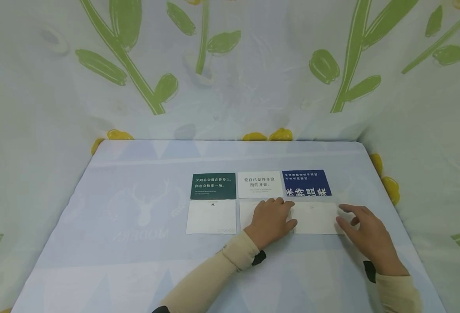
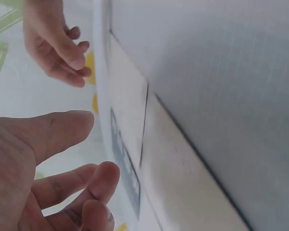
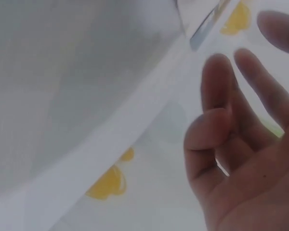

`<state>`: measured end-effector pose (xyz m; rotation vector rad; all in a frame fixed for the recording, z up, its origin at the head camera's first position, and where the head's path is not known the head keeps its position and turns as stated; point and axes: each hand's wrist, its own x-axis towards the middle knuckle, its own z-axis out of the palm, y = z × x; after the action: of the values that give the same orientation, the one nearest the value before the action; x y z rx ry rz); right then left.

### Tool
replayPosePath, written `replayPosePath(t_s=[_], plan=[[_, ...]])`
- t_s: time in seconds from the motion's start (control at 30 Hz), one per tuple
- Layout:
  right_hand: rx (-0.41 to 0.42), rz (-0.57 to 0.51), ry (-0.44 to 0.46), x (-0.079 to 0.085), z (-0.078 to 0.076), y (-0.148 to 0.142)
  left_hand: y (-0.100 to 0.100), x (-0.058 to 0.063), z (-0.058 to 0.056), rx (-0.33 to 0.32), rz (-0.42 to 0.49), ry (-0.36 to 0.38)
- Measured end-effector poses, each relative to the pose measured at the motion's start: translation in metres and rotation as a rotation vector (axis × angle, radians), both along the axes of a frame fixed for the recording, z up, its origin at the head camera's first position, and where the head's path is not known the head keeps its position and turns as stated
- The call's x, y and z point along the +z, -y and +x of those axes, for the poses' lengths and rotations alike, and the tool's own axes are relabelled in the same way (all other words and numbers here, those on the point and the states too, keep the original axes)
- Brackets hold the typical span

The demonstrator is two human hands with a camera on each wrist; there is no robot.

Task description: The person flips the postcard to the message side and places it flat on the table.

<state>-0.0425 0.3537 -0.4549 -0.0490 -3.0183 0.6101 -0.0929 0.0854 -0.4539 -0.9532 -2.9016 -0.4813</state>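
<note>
Cards lie in two rows on the table. In the head view the back row has a green card [image 1: 213, 186], a white card with printed text [image 1: 260, 184] and a blue card [image 1: 307, 183]. The front row has a plain left card [image 1: 211, 217], a middle card [image 1: 247, 211] partly under my left hand [image 1: 270, 221], and a right card [image 1: 316, 218]. My left hand is over the seam between the middle and right cards, fingers loosely bent, holding nothing. Beside the right card's right edge is my right hand [image 1: 371, 237], thumb and fingers apart, holding nothing; whether it touches the card is unclear.
The table [image 1: 135, 252] wears a pale cloth with a faint deer print to the left of the cards. Fabric walls [image 1: 253, 95] with green leaves and yellow flowers rise along the table's back and sides.
</note>
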Motion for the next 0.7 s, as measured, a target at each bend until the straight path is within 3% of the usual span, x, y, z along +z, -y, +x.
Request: replayPosePath(t_s=[0.23, 0.4, 0.7], plan=[[0.013, -0.038, -0.148, -0.002, -0.004, 0.017, 0.02, 0.005, -0.004, 0.027, 0.044, -0.047], [0.066, -0.058, -0.226, -0.003, -0.009, 0.032, 0.04, 0.002, -0.006, 0.091, 0.075, -0.05], [0.144, -0.091, -0.226, -0.001, -0.018, 0.063, 0.086, -0.002, -0.013, 0.208, 0.109, -0.056]])
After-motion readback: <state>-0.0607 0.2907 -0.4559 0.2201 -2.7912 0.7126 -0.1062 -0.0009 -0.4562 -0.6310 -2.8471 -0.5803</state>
